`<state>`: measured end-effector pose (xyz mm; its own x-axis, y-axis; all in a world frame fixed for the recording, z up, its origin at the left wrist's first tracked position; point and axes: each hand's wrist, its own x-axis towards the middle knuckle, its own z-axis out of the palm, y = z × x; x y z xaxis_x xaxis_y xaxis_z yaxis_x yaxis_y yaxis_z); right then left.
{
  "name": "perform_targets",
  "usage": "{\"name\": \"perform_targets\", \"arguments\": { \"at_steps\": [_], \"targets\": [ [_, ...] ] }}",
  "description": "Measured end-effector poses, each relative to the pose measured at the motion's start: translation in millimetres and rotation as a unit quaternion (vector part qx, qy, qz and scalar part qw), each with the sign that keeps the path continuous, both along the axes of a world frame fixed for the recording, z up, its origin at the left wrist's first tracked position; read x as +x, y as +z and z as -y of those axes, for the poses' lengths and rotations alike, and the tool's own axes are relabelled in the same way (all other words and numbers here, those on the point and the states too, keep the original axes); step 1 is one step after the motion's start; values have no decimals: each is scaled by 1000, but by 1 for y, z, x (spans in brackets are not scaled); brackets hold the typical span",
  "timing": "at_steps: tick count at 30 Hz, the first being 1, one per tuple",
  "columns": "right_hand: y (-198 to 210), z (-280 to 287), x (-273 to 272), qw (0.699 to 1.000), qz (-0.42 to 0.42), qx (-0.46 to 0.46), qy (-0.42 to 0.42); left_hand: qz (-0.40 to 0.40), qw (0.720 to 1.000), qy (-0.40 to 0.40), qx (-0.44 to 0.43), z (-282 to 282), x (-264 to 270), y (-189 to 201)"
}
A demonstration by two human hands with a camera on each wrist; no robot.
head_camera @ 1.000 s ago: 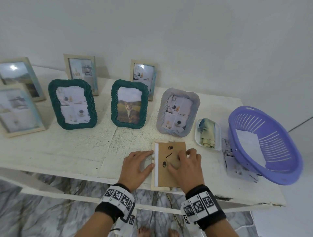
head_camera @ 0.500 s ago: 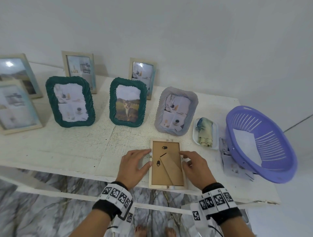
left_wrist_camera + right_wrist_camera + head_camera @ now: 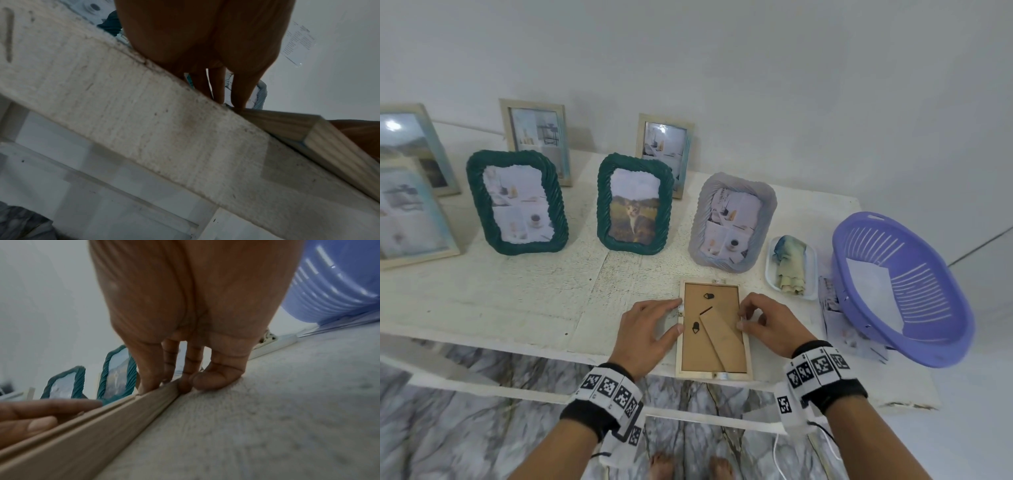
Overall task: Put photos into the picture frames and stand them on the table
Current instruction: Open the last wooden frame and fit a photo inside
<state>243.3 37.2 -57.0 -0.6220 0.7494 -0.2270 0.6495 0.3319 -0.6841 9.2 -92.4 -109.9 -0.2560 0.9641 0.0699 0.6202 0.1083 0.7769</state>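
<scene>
Head view: you have a light wooden frame (image 3: 714, 330) lying face down at 6 o'clock on the white bench (image 3: 517, 298), its brown backing board up and the stand leg folded flat against it.
Left hand: your left hand (image 3: 645, 334) lies spread beside the frame's left rail, with the thumb tip and index fingertip touching that rail; it presses rather than grasps.
Right hand: your right hand (image 3: 767, 323) has curled fingers pinching the right rail, the thumb on top of the edge.
Right wrist view: fingertips (image 3: 148, 386) sit on the rail's upper lip, and the little finger rests on the bench.
Step in hand: I judge you are closing the back, seating the board and turning the small edge tabs over it.
Doing it well: keep the left hand steady as a stop, push each tab fully across, and check all four edges before lifting.
Next: swing the leg out, then stand the frame.
Finished frames: two green ones (image 3: 517, 202), a grey one (image 3: 732, 222) and pale wooden ones already stand from 9 to 12 o'clock.
Supplies: a purple basket (image 3: 935, 329) holding paper sits at 3 o'clock, a small tray with a cloth (image 3: 792, 263) beside it.
</scene>
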Motion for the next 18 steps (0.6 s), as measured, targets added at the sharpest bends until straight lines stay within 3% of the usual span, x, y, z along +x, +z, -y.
{"name": "perform_targets", "arguments": {
  "at_steps": [5,18],
  "targets": [
    [-4,-2,-12,998,42,50,11,5,1000,7,1,0,-1,-3],
    [-10,6,-1,999,-23,37,-20,-27,999,4,26,2,2,-2]
  ]
}}
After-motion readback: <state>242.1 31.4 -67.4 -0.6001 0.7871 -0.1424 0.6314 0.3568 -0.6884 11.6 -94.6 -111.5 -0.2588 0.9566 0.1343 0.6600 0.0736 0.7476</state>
